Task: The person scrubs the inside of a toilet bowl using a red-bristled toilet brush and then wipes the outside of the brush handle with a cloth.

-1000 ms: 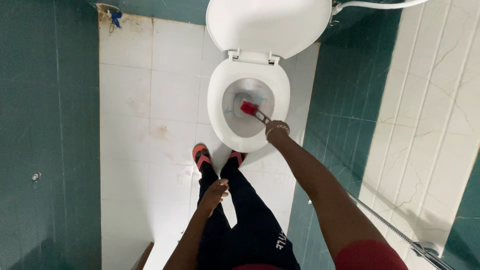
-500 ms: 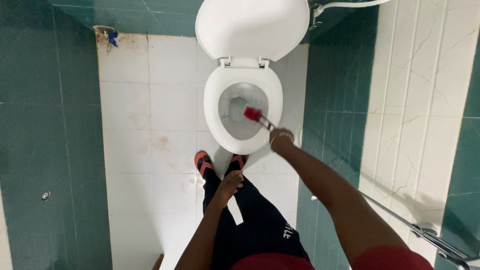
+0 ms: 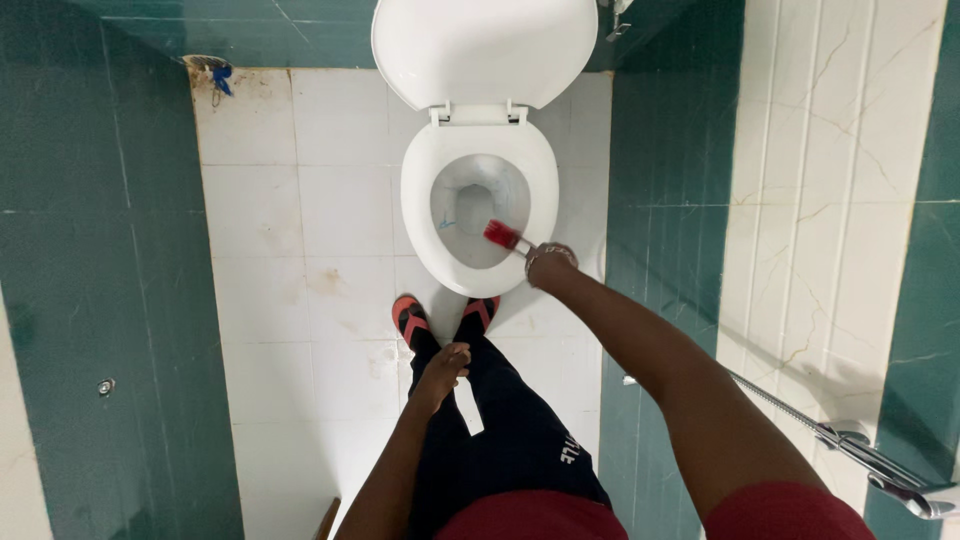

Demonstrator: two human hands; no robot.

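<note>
As right hand (image 3: pixel 549 266) grips, brush (image 3: pixel 502 235) sits inside bowl (image 3: pixel 420 200).

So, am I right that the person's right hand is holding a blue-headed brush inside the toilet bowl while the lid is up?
Not quite: the brush head is red, not blue, as the head view shows. The right hand does hold it inside the toilet bowl, with the lid up.

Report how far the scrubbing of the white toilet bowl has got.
Done: white toilet lid stands raised. In hand: right hand grips the red-bristled toilet brush, its head inside the white toilet bowl at the near right wall. Left: cannot tell how much is scrubbed. Left hand hangs empty.
</note>
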